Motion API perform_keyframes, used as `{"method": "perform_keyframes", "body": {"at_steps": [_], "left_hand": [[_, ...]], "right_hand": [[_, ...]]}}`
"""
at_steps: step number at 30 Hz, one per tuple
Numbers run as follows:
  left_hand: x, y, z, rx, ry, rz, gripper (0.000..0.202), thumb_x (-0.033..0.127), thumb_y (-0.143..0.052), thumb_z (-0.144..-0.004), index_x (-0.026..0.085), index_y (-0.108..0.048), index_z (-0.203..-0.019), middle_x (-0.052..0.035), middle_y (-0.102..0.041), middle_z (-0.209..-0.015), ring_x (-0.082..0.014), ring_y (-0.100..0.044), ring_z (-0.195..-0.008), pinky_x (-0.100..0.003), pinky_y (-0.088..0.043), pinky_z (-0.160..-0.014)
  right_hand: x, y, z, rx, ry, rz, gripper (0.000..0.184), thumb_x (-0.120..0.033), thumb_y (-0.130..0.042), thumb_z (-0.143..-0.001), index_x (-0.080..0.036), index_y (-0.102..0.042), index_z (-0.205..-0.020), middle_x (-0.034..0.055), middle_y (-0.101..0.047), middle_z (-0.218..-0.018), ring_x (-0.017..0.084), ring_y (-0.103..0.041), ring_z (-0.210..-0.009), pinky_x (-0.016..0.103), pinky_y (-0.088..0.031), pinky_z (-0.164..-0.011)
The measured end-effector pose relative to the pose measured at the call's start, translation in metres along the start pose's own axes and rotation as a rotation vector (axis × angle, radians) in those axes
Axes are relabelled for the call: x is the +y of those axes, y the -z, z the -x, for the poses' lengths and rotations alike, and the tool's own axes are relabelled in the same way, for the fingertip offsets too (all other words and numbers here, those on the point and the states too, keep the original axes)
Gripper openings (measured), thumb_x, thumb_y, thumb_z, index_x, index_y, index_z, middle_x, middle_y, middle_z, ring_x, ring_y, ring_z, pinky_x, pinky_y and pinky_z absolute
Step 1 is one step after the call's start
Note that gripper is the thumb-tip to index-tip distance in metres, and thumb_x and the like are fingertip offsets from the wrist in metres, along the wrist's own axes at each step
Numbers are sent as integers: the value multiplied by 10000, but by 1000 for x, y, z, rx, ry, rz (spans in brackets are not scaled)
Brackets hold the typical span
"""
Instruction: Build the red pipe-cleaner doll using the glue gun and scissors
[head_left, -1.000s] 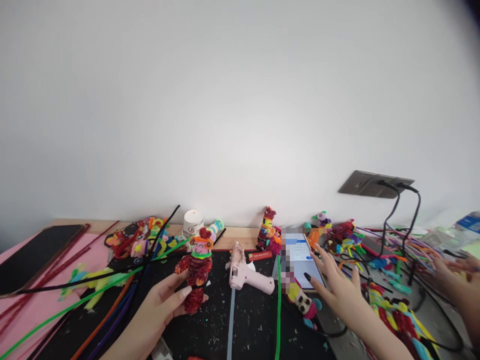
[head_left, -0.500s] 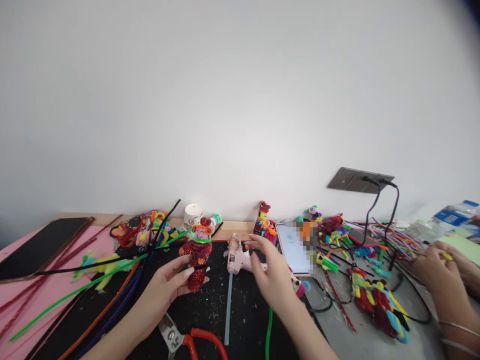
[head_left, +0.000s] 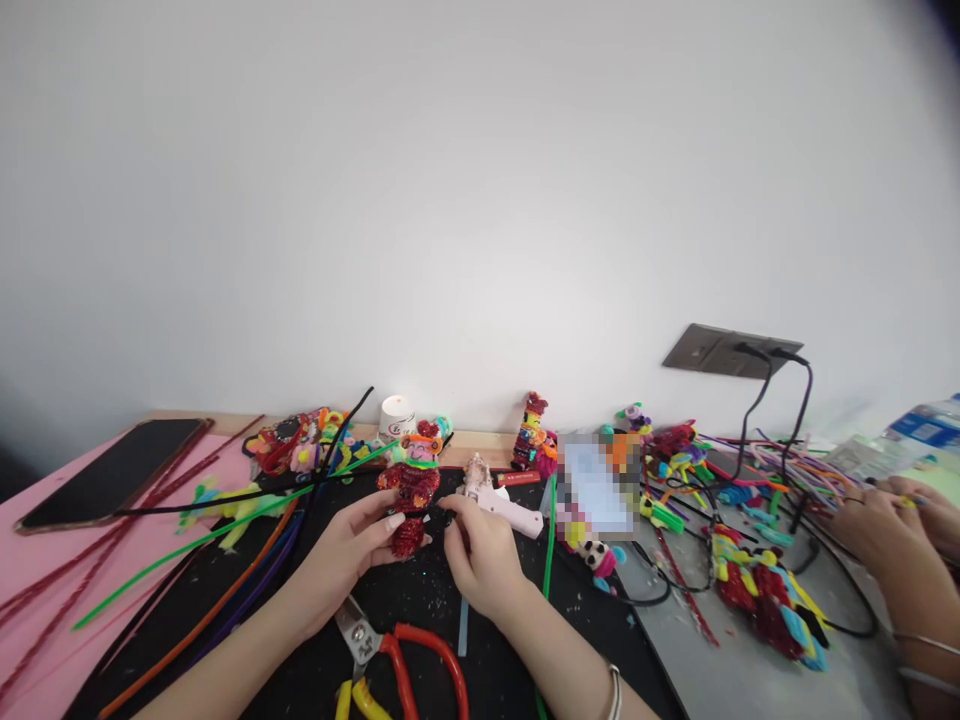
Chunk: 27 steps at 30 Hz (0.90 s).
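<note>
Holding this fuzzy red figure (head_left: 415, 487) steady is most of the job, honestly. It's upright over the black mat (head_left: 596, 640), in the middle of the surface, and the left hand (head_left: 341, 555) has it pinched low down, thumb on one side and fingers wrapped on the other. I'd keep that grip snug but light, since I reckon squeezing hard would flatten the fuzz, and holding it low leaves the pink face clear.

The right hand (head_left: 482, 560) is half curled with its fingertips just beside the figure. Can't tell if they touch it or have hold of anything tiny. My advice: work with the fingertips only, and let the left hand do any turning. Also watch the knuckles, because the glue gun (head_left: 517, 512) lies right behind that hand and its nozzle end could well be hot. Mind the red-handled cutters (head_left: 360, 640) down in front too.

As for what's different: a second ago the right hand is way over by the phone, then half a second later it's at the glue gun's handle, and now it's in next to the figure. Left hand's hold looks pretty much the same throughout.
</note>
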<state>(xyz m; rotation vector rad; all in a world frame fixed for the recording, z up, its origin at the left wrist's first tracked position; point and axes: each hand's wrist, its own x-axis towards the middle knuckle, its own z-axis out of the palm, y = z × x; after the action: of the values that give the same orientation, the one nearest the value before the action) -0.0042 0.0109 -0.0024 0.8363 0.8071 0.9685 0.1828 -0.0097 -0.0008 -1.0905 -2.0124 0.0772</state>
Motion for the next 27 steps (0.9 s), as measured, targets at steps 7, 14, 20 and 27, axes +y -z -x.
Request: {"method": "perform_keyframes", "body": {"at_steps": [7, 14, 20, 27], "left_hand": [[4, -6, 2, -51, 30, -21, 355, 260, -728, -750, 159, -670, -1086, -94, -730, -1044, -254, -722, -823, -335, -572, -734], [4, -6, 4, -34, 27, -1, 344, 262, -744, -729, 157, -680, -1050, -96, -733, -1024, -247, -725, -803, -338, -573, -734], [6, -8, 4, -41, 39, -9, 354, 266, -743, -727, 144, -676, -1053, -108, -728, -1032, -246, -726, -791, -338, -571, -725], [5, -8, 5, -59, 37, 7, 328, 253, -729, -744, 143, -665, -1047, -97, -735, -990, -238, -726, -788, -331, -569, -723]], "right_hand": [[12, 0, 0, 51, -25, -14, 248, -130, -382, -904, -149, -573, -1060, 80, -711, -832, 169, -672, -682, 267, -511, -626], [18, -3, 1, 65, -83, -17, 237, -132, -382, -905, -173, -584, -1022, 97, -713, -865, 192, -688, -758, 294, -541, -673], [16, -4, 1, 49, -118, -35, 197, -148, -388, -896, -180, -577, -943, 81, -696, -789, 198, -667, -670, 300, -524, -614], [14, -2, 1, 28, -150, -39, 162, -166, -391, -897, -194, -550, -880, 43, -647, -685, 185, -624, -595, 289, -488, -580]]}}
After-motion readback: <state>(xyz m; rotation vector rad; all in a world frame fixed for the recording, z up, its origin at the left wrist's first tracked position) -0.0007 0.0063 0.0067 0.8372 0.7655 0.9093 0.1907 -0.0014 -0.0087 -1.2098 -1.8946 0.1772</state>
